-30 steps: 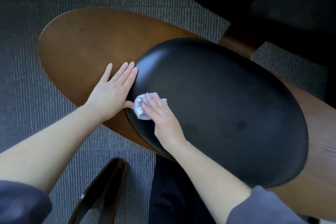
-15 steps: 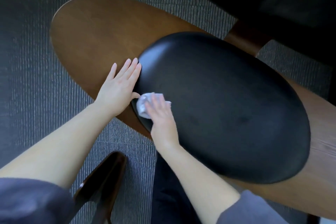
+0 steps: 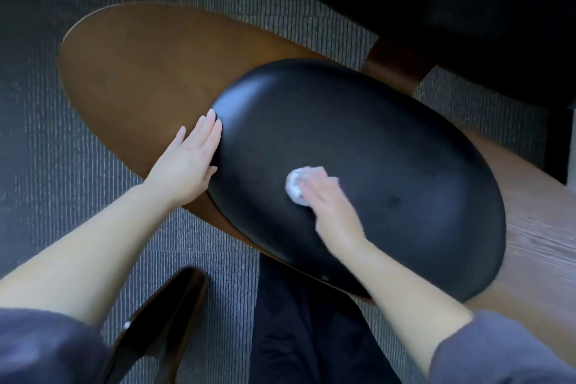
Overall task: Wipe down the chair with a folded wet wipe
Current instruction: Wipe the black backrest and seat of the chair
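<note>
The chair has a wide brown wooden shell and a black oval seat cushion in the middle of the view. My left hand lies flat with straight fingers on the wood, its fingertips against the cushion's left edge. My right hand presses a bunched white wet wipe onto the cushion, left of its centre. The hand is blurred and covers most of the wipe.
Grey ribbed carpet surrounds the chair. A dark glossy chair part stands at the bottom left beside my dark trouser leg. The black backrest fills the top right.
My right hand has slid the wipe rightward from the cushion's left edge toward its middle. My left hand stays on the wood by the cushion's edge.
</note>
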A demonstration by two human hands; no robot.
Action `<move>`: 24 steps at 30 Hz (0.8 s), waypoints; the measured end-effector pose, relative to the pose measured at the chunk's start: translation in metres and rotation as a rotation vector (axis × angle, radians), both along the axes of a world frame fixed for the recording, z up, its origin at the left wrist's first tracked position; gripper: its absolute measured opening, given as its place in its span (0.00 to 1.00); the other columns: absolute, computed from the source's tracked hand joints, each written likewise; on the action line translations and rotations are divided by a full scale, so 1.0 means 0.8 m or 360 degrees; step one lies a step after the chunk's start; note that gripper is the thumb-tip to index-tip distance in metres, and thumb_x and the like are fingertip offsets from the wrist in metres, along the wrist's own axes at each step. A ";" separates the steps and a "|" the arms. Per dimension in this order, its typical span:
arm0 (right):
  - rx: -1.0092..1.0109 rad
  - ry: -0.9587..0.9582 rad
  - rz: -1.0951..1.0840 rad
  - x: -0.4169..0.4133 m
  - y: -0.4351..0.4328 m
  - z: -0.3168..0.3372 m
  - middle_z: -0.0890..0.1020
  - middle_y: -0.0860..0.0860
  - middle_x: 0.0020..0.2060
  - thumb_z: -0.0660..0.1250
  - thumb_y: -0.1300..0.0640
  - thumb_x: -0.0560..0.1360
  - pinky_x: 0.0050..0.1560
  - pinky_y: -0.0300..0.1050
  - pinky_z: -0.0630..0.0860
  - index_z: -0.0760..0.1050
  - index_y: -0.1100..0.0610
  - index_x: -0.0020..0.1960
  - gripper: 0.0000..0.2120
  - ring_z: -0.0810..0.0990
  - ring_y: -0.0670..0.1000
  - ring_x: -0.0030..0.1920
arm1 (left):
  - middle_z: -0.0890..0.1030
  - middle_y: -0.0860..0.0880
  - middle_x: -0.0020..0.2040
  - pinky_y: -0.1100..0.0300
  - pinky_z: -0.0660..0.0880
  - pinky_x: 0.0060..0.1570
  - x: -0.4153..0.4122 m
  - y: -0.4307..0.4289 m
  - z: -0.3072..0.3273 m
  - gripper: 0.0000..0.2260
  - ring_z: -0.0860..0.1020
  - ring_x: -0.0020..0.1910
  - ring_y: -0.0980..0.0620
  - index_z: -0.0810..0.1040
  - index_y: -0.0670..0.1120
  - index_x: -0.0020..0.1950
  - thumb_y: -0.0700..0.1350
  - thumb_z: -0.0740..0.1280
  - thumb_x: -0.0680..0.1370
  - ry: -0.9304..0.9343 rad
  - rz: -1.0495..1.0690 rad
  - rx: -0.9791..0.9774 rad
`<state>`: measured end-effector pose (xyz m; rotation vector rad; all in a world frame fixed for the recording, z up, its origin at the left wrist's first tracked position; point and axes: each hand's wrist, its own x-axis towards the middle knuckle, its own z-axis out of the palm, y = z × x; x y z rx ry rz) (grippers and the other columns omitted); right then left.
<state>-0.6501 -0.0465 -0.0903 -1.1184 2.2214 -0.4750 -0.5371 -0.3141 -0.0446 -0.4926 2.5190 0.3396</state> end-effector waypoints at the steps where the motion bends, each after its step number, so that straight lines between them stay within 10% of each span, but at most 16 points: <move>1: -0.0182 0.0008 0.0257 0.019 -0.032 -0.002 0.70 0.59 0.69 0.47 0.71 0.74 0.65 0.55 0.67 0.72 0.61 0.67 0.26 0.67 0.59 0.68 | 0.46 0.43 0.81 0.45 0.53 0.75 0.000 -0.001 0.000 0.36 0.50 0.79 0.44 0.49 0.40 0.80 0.41 0.66 0.79 -0.0004 0.0007 -0.0004; 4: -0.0462 0.0043 0.0319 0.034 -0.125 -0.011 0.71 0.59 0.69 0.43 0.66 0.79 0.68 0.57 0.65 0.74 0.64 0.65 0.24 0.68 0.63 0.70 | 0.45 0.44 0.81 0.46 0.52 0.75 0.001 0.000 -0.003 0.35 0.48 0.80 0.46 0.49 0.40 0.80 0.41 0.66 0.79 -0.0004 0.0046 -0.0005; 9: -0.0010 0.0257 -0.0264 -0.016 -0.142 -0.017 0.62 0.52 0.72 0.56 0.74 0.70 0.70 0.50 0.64 0.59 0.58 0.74 0.34 0.62 0.55 0.70 | 0.43 0.44 0.81 0.46 0.50 0.76 0.002 0.004 -0.006 0.36 0.47 0.80 0.46 0.46 0.41 0.80 0.41 0.65 0.79 0.0012 0.0073 -0.0002; 15: -0.0351 0.0056 0.0451 0.047 -0.075 -0.001 0.72 0.59 0.68 0.34 0.69 0.77 0.66 0.54 0.65 0.73 0.65 0.65 0.31 0.67 0.61 0.69 | 0.45 0.44 0.81 0.45 0.52 0.75 0.004 0.004 -0.004 0.37 0.49 0.80 0.45 0.49 0.40 0.80 0.39 0.67 0.78 0.0044 0.0106 0.0036; 21: 0.0016 0.0160 -0.0349 -0.045 -0.128 -0.014 0.65 0.57 0.70 0.57 0.76 0.71 0.65 0.51 0.68 0.60 0.60 0.75 0.34 0.67 0.59 0.67 | 0.44 0.46 0.81 0.47 0.51 0.76 0.002 0.002 -0.004 0.37 0.48 0.80 0.48 0.47 0.43 0.80 0.40 0.67 0.78 0.0043 0.0138 0.0077; 24: -0.0095 0.0190 0.0079 -0.020 -0.085 -0.006 0.68 0.61 0.69 0.50 0.72 0.73 0.70 0.51 0.62 0.65 0.64 0.72 0.28 0.66 0.63 0.69 | 0.45 0.46 0.81 0.46 0.51 0.76 0.001 0.005 -0.001 0.37 0.49 0.80 0.47 0.48 0.42 0.80 0.39 0.66 0.77 0.0069 0.0157 0.0097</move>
